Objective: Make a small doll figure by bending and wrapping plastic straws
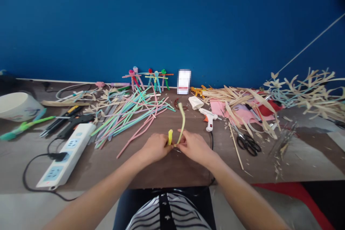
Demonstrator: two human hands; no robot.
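Observation:
Just above the table's front part, my left hand (158, 146) is closed on a yellow pipe cleaner (170, 137), whose bright looped end sticks up by the fingers. Close beside it on the right, my right hand (195, 147) pinches a pale yellow strip (183, 120) that rises in a curve toward the back. The fingertips of both hands nearly meet, and the two yellow pieces come together there. Whether they are one piece is hidden by the fingers.
Pastel pipe cleaners (134, 115) and a white power strip (67, 154) lie left. A white glue gun (209, 118), black-handled scissors (248, 143) and dried husks (234, 95) lie right. Small pipe-cleaner figures (157, 79) and a phone (184, 81) stand at the wall.

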